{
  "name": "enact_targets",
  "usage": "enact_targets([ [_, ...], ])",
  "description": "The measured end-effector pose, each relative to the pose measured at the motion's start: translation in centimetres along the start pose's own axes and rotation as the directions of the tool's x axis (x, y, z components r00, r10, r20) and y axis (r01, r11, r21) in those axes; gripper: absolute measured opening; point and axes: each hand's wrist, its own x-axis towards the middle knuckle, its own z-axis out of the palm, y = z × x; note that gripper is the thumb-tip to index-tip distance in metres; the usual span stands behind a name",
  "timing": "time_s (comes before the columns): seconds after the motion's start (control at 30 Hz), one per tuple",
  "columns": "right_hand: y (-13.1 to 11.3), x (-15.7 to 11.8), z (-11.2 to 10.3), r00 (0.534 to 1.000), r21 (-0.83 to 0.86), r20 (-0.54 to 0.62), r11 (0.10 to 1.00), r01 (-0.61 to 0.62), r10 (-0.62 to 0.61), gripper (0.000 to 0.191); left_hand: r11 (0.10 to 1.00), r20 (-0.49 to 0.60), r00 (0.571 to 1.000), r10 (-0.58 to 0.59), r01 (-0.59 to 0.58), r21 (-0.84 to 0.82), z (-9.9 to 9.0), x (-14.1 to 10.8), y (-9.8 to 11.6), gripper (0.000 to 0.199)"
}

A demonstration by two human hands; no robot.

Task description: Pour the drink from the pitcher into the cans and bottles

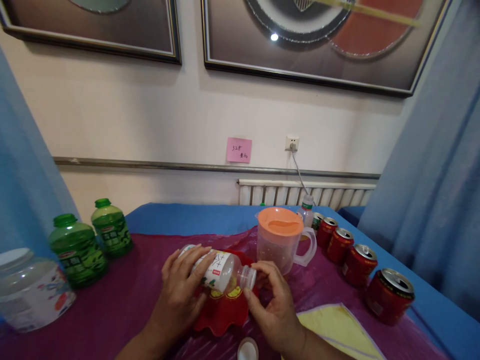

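A clear plastic bottle (227, 272) with a white label lies tilted on its side, mouth to the right, above a red scalloped tray (221, 315) with yellow lemon slices printed on it. My left hand (183, 285) is wrapped round the bottle's body. At its mouth, the thumb and fingers of my right hand (272, 305) grip the rim; some of those fingertips are hidden. No cap sits on the mouth. Below my hands, near the front edge of view, a round white lid (248, 350) lies on the purple covering.
Behind my right hand stands a jug (275, 245) with an orange lid. Several red cans (359, 265) line the right side, near a small bottle (306, 212). Two green bottles (77, 252) and a white-lidded jar (33, 295) stand left. A yellow cloth (337, 330) lies front right.
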Motion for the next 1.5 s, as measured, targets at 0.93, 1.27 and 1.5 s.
enact_targets([
  [0.93, -4.3, 3.7, -0.6, 0.997, -0.199, 0.023, 0.976, 0.082, -0.079, 0.036, 0.968, -0.045, 0.975, -0.218, 0.211, -0.134, 0.2, -0.2, -0.9, 0.057],
  [1.27, -6.0, 5.0, -1.6, 0.930, -0.288, 0.286, 0.905, 0.314, -0.232, 0.034, 0.973, 0.010, 0.986, -0.169, 0.169, -0.156, 0.1, -0.5, -0.9, 0.061],
  [1.5, -6.2, 4.5, -1.8, 0.913, -0.294, 0.347, 0.899, 0.323, -0.214, 0.044, 0.947, 0.025, 0.984, -0.175, 0.176, -0.269, -0.2, -0.4, -0.6, 0.057],
])
